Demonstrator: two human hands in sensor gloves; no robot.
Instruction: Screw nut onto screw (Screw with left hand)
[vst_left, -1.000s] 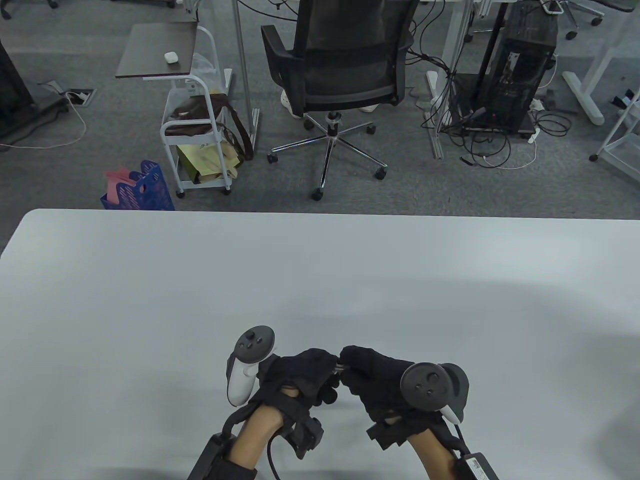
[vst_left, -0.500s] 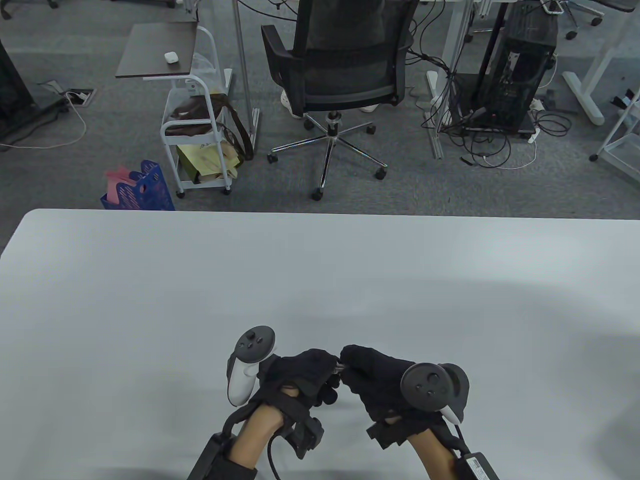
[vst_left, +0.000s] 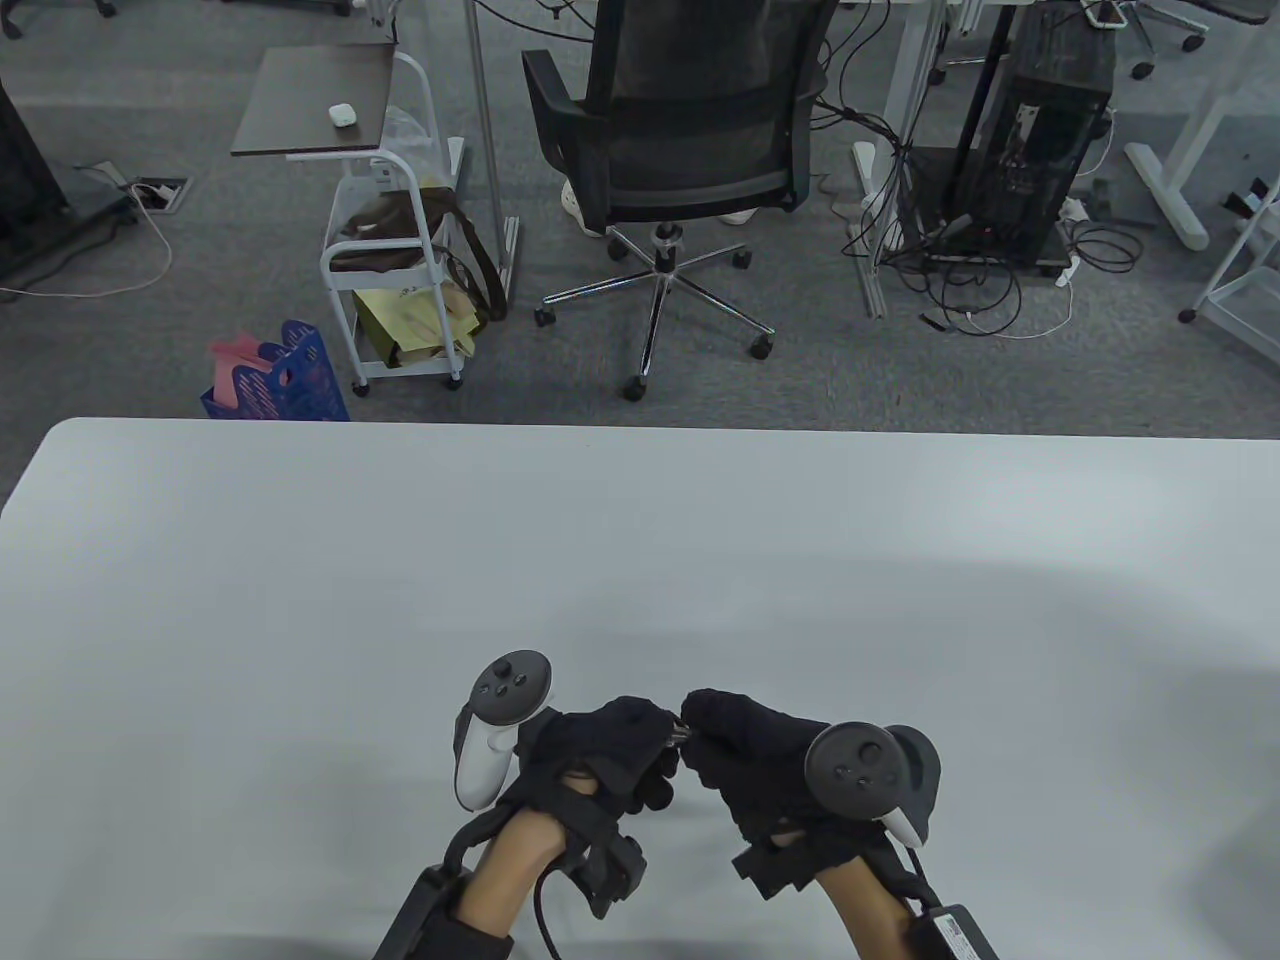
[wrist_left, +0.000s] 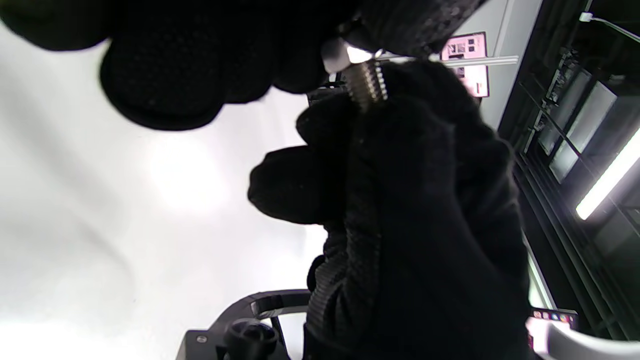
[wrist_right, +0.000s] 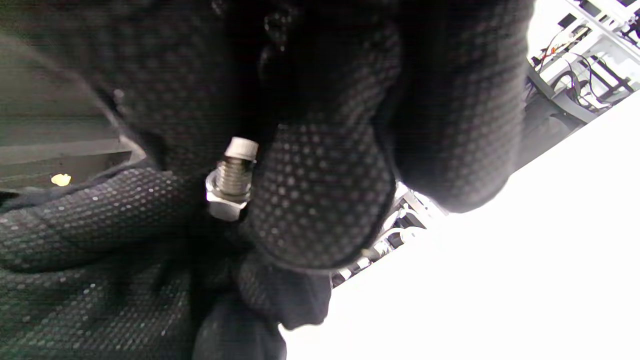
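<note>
My two gloved hands meet low over the white table (vst_left: 640, 560), near its front edge. Between their fingertips is a small silver screw (vst_left: 680, 735). The right wrist view shows its threaded shaft (wrist_right: 233, 175) with a hex nut (wrist_right: 224, 204) on it. My left hand (vst_left: 610, 745) pinches the nut end; the nut also shows in the left wrist view (wrist_left: 336, 55), with the threads (wrist_left: 369, 82) running into the right glove. My right hand (vst_left: 735, 745) grips the screw's other end. The screw's head is hidden in the gloves.
A black office chair (vst_left: 690, 130) stands beyond the table's far edge. A white cart (vst_left: 395, 270) and a blue basket (vst_left: 280, 380) are to its left. A computer tower with cables (vst_left: 1040, 150) is on the floor at the right.
</note>
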